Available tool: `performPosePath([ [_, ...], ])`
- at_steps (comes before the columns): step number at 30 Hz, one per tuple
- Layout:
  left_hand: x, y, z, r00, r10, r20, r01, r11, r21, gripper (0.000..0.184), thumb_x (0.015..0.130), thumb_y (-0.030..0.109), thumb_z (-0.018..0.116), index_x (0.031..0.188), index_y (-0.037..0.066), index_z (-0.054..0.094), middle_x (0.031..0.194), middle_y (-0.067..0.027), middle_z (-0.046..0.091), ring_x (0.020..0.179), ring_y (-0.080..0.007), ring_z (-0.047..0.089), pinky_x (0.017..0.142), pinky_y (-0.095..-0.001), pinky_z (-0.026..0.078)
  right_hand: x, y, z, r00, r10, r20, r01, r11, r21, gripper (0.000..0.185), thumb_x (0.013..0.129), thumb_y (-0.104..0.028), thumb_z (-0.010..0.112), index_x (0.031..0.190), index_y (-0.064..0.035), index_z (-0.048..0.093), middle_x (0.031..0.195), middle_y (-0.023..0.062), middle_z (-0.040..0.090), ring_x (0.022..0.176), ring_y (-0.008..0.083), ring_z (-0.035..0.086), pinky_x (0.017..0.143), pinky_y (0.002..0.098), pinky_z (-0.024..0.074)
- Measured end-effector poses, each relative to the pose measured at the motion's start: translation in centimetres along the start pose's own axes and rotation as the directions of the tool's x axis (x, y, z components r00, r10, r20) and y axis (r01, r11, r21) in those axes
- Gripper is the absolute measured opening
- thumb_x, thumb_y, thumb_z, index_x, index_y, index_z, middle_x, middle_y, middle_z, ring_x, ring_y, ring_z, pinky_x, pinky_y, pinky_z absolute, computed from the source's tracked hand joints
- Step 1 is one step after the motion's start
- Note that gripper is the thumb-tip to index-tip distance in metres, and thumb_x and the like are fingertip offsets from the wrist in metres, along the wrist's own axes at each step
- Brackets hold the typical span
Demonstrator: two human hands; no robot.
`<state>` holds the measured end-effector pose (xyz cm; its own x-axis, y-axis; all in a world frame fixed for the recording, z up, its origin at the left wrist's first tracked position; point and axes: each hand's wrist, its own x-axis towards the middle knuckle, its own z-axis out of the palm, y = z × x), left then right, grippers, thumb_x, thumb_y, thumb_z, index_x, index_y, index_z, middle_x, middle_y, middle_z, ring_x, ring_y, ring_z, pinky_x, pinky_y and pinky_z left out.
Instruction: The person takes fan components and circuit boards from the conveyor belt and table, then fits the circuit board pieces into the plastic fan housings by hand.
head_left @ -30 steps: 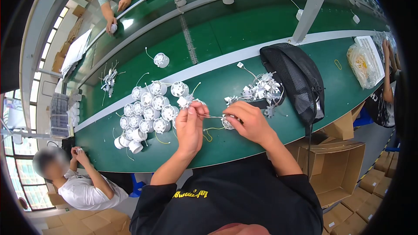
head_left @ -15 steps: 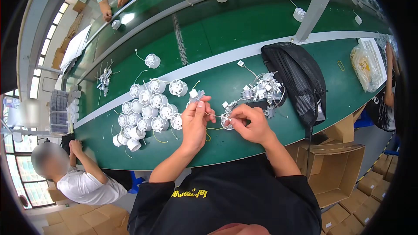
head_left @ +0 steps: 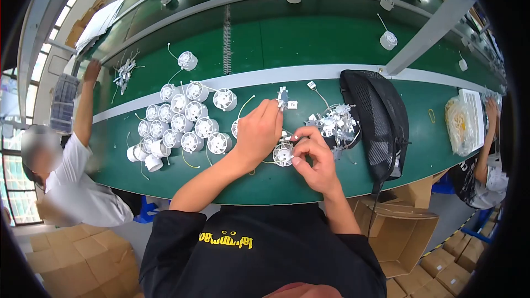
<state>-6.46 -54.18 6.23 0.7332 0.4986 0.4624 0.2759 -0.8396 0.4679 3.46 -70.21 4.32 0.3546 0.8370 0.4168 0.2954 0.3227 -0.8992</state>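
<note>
My left hand (head_left: 260, 132) pinches a small grey finned part (head_left: 283, 98) with a white plug block on it, held above the table. My right hand (head_left: 316, 157) is closed beside a white round fan housing (head_left: 282, 154), its thumb at the housing's right rim. What sits between the right fingertips is too small to make out. Another white housing is partly hidden behind my left hand. Just right of my hands lies a pile of similar grey-and-white parts (head_left: 338, 122) with thin wires.
Many white fan housings (head_left: 179, 123) with trailing wires stand left on the green table. A black mesh bag (head_left: 372, 127) lies to the right, a plastic bag (head_left: 461, 127) beyond it. People sit at both ends. A metal post (head_left: 428, 36) rises behind the bag.
My left hand has moved up and right, lifting the grey part away from my body. My right hand has shifted slightly down and left. The person at left has stretched an arm forward.
</note>
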Motion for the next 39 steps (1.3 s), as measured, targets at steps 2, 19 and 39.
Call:
performPosePath([
  [2,0.6,0.1,-0.3,0.998,-0.055,0.004,0.055,0.988,-0.145,0.012,0.098,0.006,0.06,0.106,-0.001,0.066,0.084,-0.0129,0.065,0.069,-0.0293,0.064,0.057,-0.0327,0.049,-0.4,-0.1,0.7,0.99,0.127,-0.054,-0.11,0.96,0.256,0.005,0.097,0.002,0.057,0.1,-0.0002,0.054,0.093,0.0124,0.066,0.071,0.0121,0.062,0.066,0.0227,0.0501],
  [19,-2.6,0.1,-6.9,0.857,0.026,0.514,0.38,0.641,-0.667,0.018,0.099,0.015,0.057,0.098,0.002,0.07,0.064,-0.003,0.06,0.055,-0.0139,0.056,0.053,-0.03,0.043,0.3,-4.0,-1.0,0.952,-0.175,-0.25,0.104,0.956,-0.275,0.044,0.093,-0.01,0.065,0.134,0.0028,0.054,0.137,0.0178,0.055,0.091,0.0179,0.065,0.071,0.0279,0.0511],
  [39,-5.2,0.7,-4.2,0.964,0.195,0.179,-0.15,0.96,-0.235,0.032,0.087,0.016,0.076,0.116,0.005,0.065,0.1,-0.0105,0.063,0.082,-0.0288,0.066,0.069,-0.038,0.055,-4.5,-1.7,-1.1,0.895,0.438,0.084,-0.445,0.887,0.123,0.009,0.096,-0.003,0.067,0.103,0.0009,0.063,0.082,0.0036,0.07,0.067,0.0078,0.063,0.059,0.0226,0.0481],
])
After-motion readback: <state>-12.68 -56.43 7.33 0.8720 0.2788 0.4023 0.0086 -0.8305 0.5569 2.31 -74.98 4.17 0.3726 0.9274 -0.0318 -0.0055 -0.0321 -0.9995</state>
